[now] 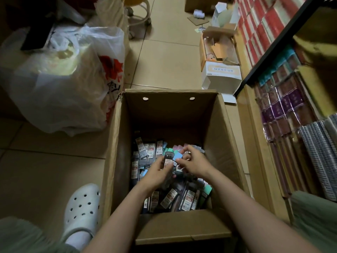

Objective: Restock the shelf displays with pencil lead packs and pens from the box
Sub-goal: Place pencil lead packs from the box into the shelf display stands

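You're mid-pick in the box (pixel 224 128): left hand (pixel 158 172) grips lead packs (pixel 168 161), right hand (pixel 194 161) pinches another w/ curled fingers; next, lift & shelve.

pack (pixel 168 161) label blurred, shelf (pixel 273 52) cut off right

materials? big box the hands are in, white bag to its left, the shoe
Box: brown corrugated cardboard, matte; folded flaps, torn corner, punched holes.
Bag: thin plastic film, translucent white, glossy; wrinkles catch light, contents show through.
Shoe: looks like moulded foam or rubber, off-white, matte; one piece with vent holes. Exact material unclear.
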Demonstrator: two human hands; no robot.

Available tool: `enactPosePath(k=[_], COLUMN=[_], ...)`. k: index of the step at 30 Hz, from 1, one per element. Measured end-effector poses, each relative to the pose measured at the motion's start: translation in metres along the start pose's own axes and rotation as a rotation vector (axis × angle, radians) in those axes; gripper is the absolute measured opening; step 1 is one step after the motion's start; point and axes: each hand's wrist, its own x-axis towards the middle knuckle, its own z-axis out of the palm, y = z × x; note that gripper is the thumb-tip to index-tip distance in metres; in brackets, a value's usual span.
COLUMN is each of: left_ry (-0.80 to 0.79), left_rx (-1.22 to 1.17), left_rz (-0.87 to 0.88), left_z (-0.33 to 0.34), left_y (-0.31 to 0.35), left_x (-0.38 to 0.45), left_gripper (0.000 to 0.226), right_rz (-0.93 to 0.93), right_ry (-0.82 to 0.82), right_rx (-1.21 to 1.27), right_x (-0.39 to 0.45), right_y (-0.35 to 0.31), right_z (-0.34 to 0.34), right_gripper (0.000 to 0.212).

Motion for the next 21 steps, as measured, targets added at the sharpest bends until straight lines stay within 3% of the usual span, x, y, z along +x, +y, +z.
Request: enactPosePath(k=[2,4,6,9,11,14,18,21], left_ry=[0.006,0.099,0.159,0.176,0.186,0.207,0.181,0.158], left_rx=[-0.015,-0.089,-0.150,-0.137,-0.136,-0.104,-0.082,-0.055], left_rz=[0.012,-0.040,-0.097,-0.112,-0.121,-0.136,-0.123,-0.086], left_z=[-0.001,-0.002,-0.003,-0.002,-0.002,-0.001,0.005,0.010], left_y=[-0.002,-0.003,-0.005,-0.010,-0.014,-0.019,-0.024,-0.022], left_x=[0.003,0.009,0.015,0.023,0.028,0.033,0.033,0.032], left_gripper=[0.022,0.021,0.017,0.014,0.018,0.012,0.016,0.013], right_rz=[-0.008,0.020,0.051,0.089,0.137,0.166,0.134,0.136], right_ry=[0.050,0.210,0.282,0.148,0.100,0.075,0.183,0.277], right_rx=[-0.003,-0.031,-0.160,-0.431,-0.524,-0.547,-0.493,-0.181], right_x=[0.006,0.012,0.016,0.025,0.033,0.041,0.031,0.016], right_y=[0.003,0.009,0.017,0.025,0.026,0.022,0.026,0.030], right_z=[0.002,0.001,-0.002,0.001,0.004,0.005,0.011,0.014], right_gripper=[0.018,0.022,0.048,0.094,0.104,0.100,0.091,0.059])
